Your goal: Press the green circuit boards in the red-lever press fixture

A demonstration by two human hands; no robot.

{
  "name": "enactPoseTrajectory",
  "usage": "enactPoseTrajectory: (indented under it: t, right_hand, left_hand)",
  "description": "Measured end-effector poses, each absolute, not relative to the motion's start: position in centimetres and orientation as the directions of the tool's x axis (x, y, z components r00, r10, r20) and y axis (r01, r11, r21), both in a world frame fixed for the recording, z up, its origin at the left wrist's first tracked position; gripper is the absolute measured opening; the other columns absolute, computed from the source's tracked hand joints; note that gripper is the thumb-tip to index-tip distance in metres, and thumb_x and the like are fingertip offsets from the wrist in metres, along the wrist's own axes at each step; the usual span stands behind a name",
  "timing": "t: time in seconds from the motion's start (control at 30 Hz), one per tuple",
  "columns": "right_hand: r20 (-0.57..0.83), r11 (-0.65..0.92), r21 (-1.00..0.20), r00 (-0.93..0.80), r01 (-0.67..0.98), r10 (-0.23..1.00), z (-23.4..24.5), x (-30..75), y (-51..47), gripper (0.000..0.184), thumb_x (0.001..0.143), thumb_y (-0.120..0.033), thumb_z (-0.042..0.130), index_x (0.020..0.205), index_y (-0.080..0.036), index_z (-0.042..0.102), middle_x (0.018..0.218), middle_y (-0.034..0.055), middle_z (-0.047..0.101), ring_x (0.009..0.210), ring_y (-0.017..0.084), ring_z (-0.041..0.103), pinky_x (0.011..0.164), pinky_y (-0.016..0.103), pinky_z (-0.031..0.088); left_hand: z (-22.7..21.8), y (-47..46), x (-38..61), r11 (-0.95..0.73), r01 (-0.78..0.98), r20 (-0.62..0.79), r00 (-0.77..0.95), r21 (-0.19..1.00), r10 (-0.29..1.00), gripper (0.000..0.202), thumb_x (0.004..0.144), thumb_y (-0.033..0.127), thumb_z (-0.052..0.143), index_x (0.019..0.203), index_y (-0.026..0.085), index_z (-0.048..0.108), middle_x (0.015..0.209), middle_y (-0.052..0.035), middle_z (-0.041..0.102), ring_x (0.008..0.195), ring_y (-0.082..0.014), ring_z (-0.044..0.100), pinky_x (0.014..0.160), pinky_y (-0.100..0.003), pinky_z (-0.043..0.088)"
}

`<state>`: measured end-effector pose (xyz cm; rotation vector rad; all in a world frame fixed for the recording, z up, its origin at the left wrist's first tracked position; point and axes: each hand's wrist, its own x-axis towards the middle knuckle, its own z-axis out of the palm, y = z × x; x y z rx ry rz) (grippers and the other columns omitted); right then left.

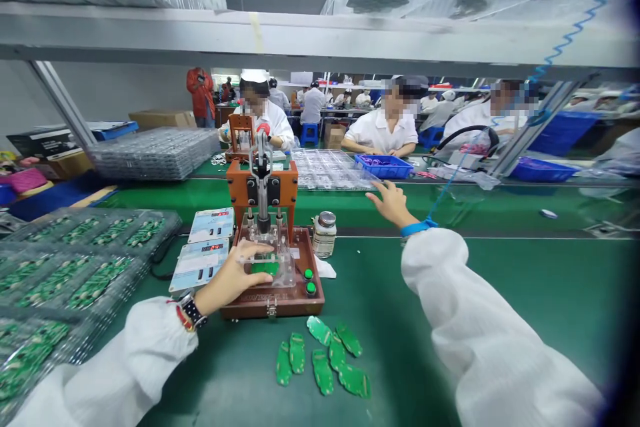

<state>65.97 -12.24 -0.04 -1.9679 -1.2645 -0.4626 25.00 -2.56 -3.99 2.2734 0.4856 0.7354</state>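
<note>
My left hand (236, 275) rests on the clear plastic cover plate (267, 259) of a brown press fixture (273, 293), fingers curled over the plate's edge above a green circuit board (265, 268). My right hand (393, 203) reaches far forward over the green conveyor belt (500, 207), fingers spread and holding nothing, near a stack of clear trays (330, 170). Several small green circuit boards (325, 357) lie loose on the green mat in front of the fixture.
Clear blister trays of green boards (65, 273) fill the left. Two white meter boxes (205, 247) and a small glass jar (325, 233) flank the fixture. A blue bin (384, 165) sits across the belt, where several seated people in white work.
</note>
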Motion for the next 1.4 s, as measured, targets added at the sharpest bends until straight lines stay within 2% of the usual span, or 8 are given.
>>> enactPoseTrajectory:
  t: [0.1, 0.27, 0.33, 0.47, 0.73, 0.93, 1.07, 1.4]
  right_hand:
    - [0.678, -0.177, -0.392, 0.414, 0.903, 0.607, 0.0, 62.8, -12.0, 0.035, 0.092, -0.038, 0.047, 0.116, -0.014, 0.056, 0.129, 0.0222, 0.045, 0.120, 0.040, 0.039, 0.094, 0.064, 0.033]
    - [0.700, 0.133, -0.319, 0.139, 0.938, 0.701, -2.2, 51.9, -13.7, 0.027, 0.097, -0.027, 0.036, 0.104, -0.018, 0.061, 0.108, 0.0125, 0.060, 0.110, 0.026, 0.050, 0.098, 0.047, 0.039]
    - [0.640, 0.276, -0.294, -0.026, 0.915, 0.768, -3.0, 47.8, -14.4, 0.023, 0.097, -0.026, 0.041, 0.098, -0.019, 0.064, 0.102, 0.0084, 0.064, 0.103, 0.022, 0.054, 0.095, 0.040, 0.043]
    - [0.489, 0.416, -0.299, -0.237, 0.859, 0.840, -3.2, 43.4, -14.5, 0.021, 0.093, -0.028, 0.059, 0.113, -0.023, 0.062, 0.123, 0.0052, 0.059, 0.115, 0.020, 0.050, 0.096, 0.036, 0.044]
    - [0.395, 0.305, -0.336, -0.160, 0.891, 0.904, -3.3, 42.9, -13.5, 0.030, 0.087, -0.030, 0.067, 0.115, -0.022, 0.064, 0.120, 0.0089, 0.058, 0.114, 0.024, 0.048, 0.097, 0.042, 0.040]
    - [0.354, 0.247, -0.336, -0.121, 0.909, 0.927, -2.9, 42.2, -14.8, 0.022, 0.090, -0.030, 0.063, 0.109, -0.021, 0.068, 0.118, 0.0110, 0.059, 0.115, 0.029, 0.045, 0.097, 0.049, 0.038]
    - [0.340, 0.207, -0.381, -0.071, 0.901, 0.938, -2.9, 41.8, -14.7, 0.018, 0.090, -0.031, 0.063, 0.105, -0.023, 0.070, 0.118, 0.0085, 0.061, 0.114, 0.027, 0.046, 0.095, 0.046, 0.039]
    - [0.316, 0.173, -0.371, -0.051, 0.912, 0.947, -2.8, 41.4, -14.8, 0.021, 0.089, -0.029, 0.065, 0.108, -0.022, 0.069, 0.118, 0.0099, 0.062, 0.116, 0.030, 0.045, 0.095, 0.048, 0.037]
  left_hand:
    - [-3.8, -2.5, 24.4, -0.701, 0.123, 0.367, 0.781, 0.702, 0.505, 0.043, 0.072, 0.037, 0.076, 0.111, 0.023, 0.066, 0.119, -0.0082, 0.063, 0.112, -0.0267, 0.057, 0.100, -0.043, 0.042]
    - [-3.7, -2.4, 22.9, -0.771, 0.213, 0.367, 0.783, 0.600, 0.502, 0.033, 0.081, 0.035, 0.068, 0.112, 0.025, 0.065, 0.115, -0.0068, 0.065, 0.111, -0.0277, 0.055, 0.099, -0.047, 0.040]
    - [-3.7, -2.4, 22.7, -0.786, 0.226, 0.372, 0.784, 0.575, 0.497, 0.029, 0.083, 0.033, 0.066, 0.111, 0.025, 0.065, 0.115, -0.0064, 0.065, 0.112, -0.0276, 0.055, 0.100, -0.047, 0.038]
    - [-3.3, -2.3, 22.6, -0.806, 0.229, 0.358, 0.806, 0.546, 0.472, 0.029, 0.081, 0.032, 0.068, 0.109, 0.025, 0.066, 0.114, -0.0062, 0.065, 0.111, -0.0285, 0.054, 0.099, -0.047, 0.037]
    - [-3.1, -1.6, 21.9, -0.790, 0.332, 0.318, 0.782, 0.515, 0.536, 0.056, 0.074, 0.035, 0.076, 0.126, 0.027, 0.060, 0.114, -0.0085, 0.058, 0.113, -0.0305, 0.049, 0.098, -0.042, 0.041]
    - [-2.6, -1.4, 22.0, -0.772, 0.326, 0.292, 0.789, 0.546, 0.540, 0.051, 0.069, 0.040, 0.079, 0.116, 0.027, 0.066, 0.112, -0.0083, 0.060, 0.112, -0.0315, 0.051, 0.098, -0.043, 0.041]
    - [-3.1, -1.8, 22.0, -0.736, 0.276, 0.319, 0.767, 0.619, 0.556, 0.041, 0.073, 0.040, 0.076, 0.110, 0.026, 0.068, 0.108, -0.0064, 0.064, 0.106, -0.0287, 0.055, 0.097, -0.044, 0.042]
    - [-4.4, -2.4, 22.0, -0.657, 0.211, 0.335, 0.725, 0.723, 0.601, 0.039, 0.078, 0.032, 0.071, 0.115, 0.022, 0.064, 0.113, -0.0084, 0.062, 0.110, -0.0266, 0.055, 0.098, -0.042, 0.042]
